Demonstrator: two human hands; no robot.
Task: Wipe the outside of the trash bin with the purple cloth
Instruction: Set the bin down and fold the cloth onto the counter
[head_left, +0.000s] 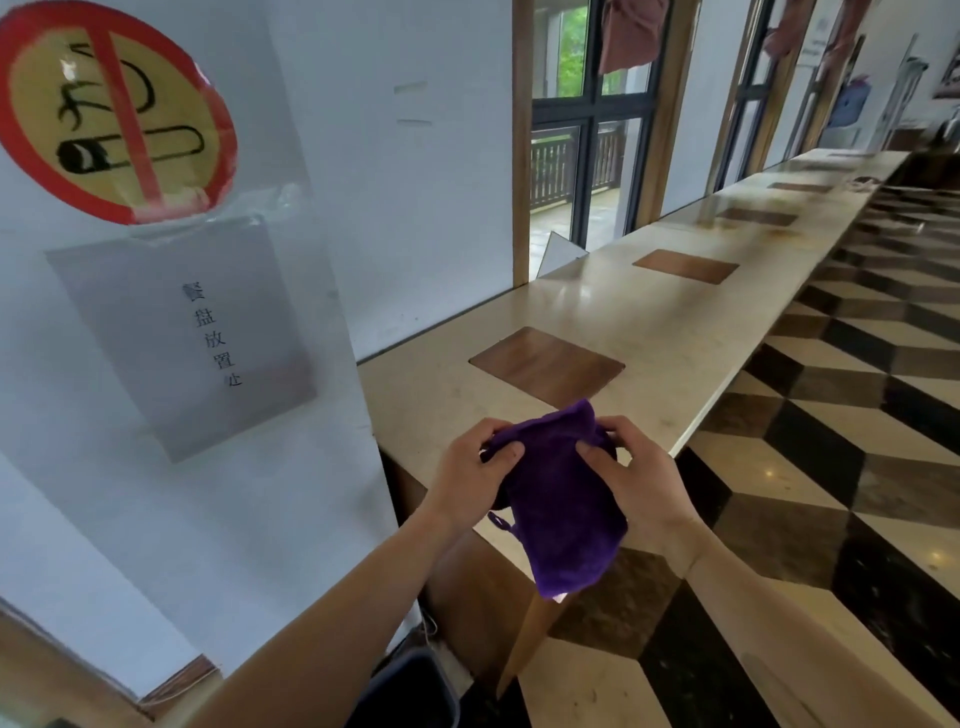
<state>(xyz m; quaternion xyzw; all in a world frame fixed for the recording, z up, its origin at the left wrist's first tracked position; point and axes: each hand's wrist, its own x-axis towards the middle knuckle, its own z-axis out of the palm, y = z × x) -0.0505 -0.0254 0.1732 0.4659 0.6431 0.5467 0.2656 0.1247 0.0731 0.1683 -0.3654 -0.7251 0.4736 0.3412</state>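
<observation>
A long stone counter (675, 332) runs along a white wall with windows. Above its near end, the left hand (470, 480) and the right hand (631, 486) both grip the cloth (558, 514), which hangs bunched between them. Below the counter's end, at the frame's bottom, a dark bin (410, 691) shows only partly. It seems wiping is not started. Left of the counter hangs a no-smoking sign (111, 111) and a plate (192, 332) reading 餐盘放置处.
</observation>
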